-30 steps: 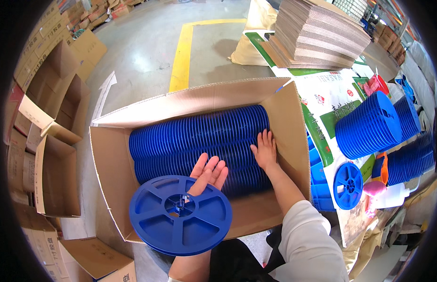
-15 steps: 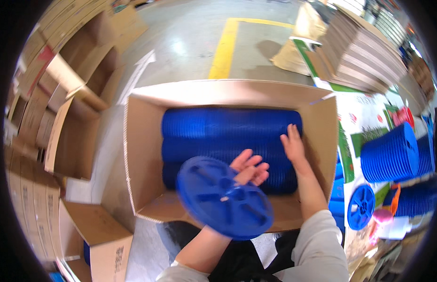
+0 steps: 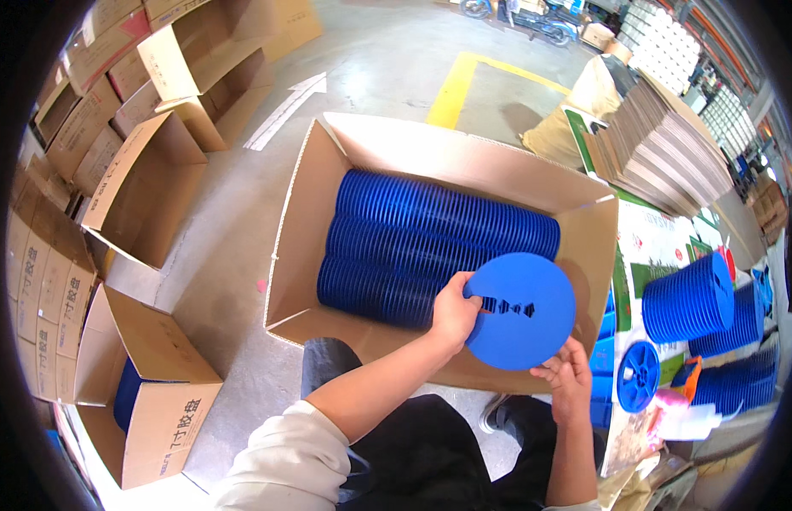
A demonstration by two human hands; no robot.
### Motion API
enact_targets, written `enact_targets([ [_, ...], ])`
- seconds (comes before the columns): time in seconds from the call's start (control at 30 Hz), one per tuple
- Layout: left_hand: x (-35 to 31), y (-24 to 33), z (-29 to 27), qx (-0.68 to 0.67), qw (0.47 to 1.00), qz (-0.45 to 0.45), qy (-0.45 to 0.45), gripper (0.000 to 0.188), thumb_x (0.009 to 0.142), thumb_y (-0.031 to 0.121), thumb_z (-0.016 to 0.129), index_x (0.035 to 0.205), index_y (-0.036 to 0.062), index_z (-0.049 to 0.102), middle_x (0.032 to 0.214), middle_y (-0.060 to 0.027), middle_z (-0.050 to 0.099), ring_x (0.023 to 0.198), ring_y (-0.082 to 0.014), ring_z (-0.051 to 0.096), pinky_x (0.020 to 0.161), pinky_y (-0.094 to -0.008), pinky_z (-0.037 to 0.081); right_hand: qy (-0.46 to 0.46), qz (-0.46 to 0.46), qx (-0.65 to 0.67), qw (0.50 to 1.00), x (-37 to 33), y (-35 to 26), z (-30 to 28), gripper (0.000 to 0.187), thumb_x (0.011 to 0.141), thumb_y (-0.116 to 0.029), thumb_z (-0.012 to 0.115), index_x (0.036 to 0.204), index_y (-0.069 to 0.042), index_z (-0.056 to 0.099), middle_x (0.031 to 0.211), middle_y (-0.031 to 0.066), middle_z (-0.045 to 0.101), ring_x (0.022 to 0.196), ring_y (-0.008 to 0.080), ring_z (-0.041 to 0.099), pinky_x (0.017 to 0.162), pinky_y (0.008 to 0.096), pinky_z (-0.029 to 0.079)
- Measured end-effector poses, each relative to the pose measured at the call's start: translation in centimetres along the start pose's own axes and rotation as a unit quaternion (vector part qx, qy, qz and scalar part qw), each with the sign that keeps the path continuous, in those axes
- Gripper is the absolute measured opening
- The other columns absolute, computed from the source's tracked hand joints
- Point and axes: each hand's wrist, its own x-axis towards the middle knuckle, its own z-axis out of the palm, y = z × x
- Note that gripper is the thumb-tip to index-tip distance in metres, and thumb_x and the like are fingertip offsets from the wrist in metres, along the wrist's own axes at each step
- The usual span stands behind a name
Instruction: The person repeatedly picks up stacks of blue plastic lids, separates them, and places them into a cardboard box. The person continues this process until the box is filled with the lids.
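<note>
A round blue plastic reel disc (image 3: pixel 532 328) is tilted with its flat face up, over the near right part of a cardboard box. My left hand (image 3: pixel 457 317) is closed on its left side, with the thumb at the slotted centre and the other fingers partly hidden. By the lower right rim, my right hand (image 3: pixel 570 381) has loosely bent fingers spread apart; some tips meet or nearly meet the edge. Inside the open box (image 3: pixel 298 230), three rows of stacked blue discs (image 3: pixel 439 243) lie on their sides. The held disc and my left hand cover part of the nearest row.
To the right, a table carries stacks of blue discs (image 3: pixel 681 298), a loose blue wheel-like disc (image 3: pixel 638 376), a white bottle (image 3: pixel 690 422) and flat cardboard sheets (image 3: pixel 660 145). Open cartons (image 3: pixel 149 192) stand on the left; another carton (image 3: pixel 170 426) sits at the near left.
My left hand has turned the disc from its ribbed side to its flat face and moved it right. My right hand has left the far stacked row and come nearer, to the disc's rim.
</note>
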Motion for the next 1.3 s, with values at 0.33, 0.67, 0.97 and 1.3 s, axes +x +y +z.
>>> enact_targets([
  [0.33, -7.6, -2.7, 0.1, 0.09, 0.925, 0.082, -0.361, 0.077, 0.091, 0.024, 0.067, 0.153, 0.0103, 0.022, 0.144, -0.0181, 0.044, 0.119, -0.0239, 0.054, 0.1, -0.0364, 0.045, 0.335, -0.009, 0.244, 0.91, -12.0, -1.8, -9.8, 0.022, 0.096, -0.023, 0.058, 0.113, -0.01, 0.057, 0.108, 0.0049, 0.068, 0.091, 0.0162, 0.067, 0.078, 0.0366, 0.058],
  [0.67, -4.0, 1.8, -14.5, 0.449, 0.775, 0.432, 0.107, 0.054, 0.077, 0.007, 0.071, 0.128, 0.0039, 0.055, 0.132, -0.0173, 0.054, 0.124, -0.035, 0.05, 0.107, -0.0439, 0.037, 0.513, -0.127, 0.208, 0.823, -13.7, 1.2, -27.5, 0.049, 0.098, -0.028, 0.055, 0.141, -0.011, 0.038, 0.134, 0.0128, 0.05, 0.122, 0.0299, 0.05, 0.1, 0.0415, 0.045],
  [0.97, -1.9, -0.3, -32.5, 0.519, 0.762, 0.127, 0.366, 0.055, 0.082, 0.022, 0.069, 0.134, 0.0096, 0.053, 0.114, -0.0209, 0.064, 0.106, -0.0363, 0.061, 0.091, -0.0432, 0.049, 0.274, -0.091, -0.344, 0.894, -8.8, 3.2, -15.0, 0.048, 0.097, -0.013, 0.053, 0.142, -0.001, 0.042, 0.141, 0.0152, 0.048, 0.129, 0.0226, 0.047, 0.105, 0.037, 0.039],
  [1.3, 3.7, -5.7, -36.0, 0.435, 0.848, 0.134, 0.273, 0.023, 0.083, 0.014, 0.068, 0.101, 0.0008, 0.066, 0.09, -0.0201, 0.07, 0.083, -0.0339, 0.069, 0.075, -0.0433, 0.053, 0.298, 0.039, -0.499, 0.813, 5.2, 11.6, -20.6, 0.03, 0.085, -0.028, 0.067, 0.102, -0.003, 0.07, 0.089, 0.0215, 0.07, 0.088, 0.0356, 0.068, 0.075, 0.0421, 0.052],
])
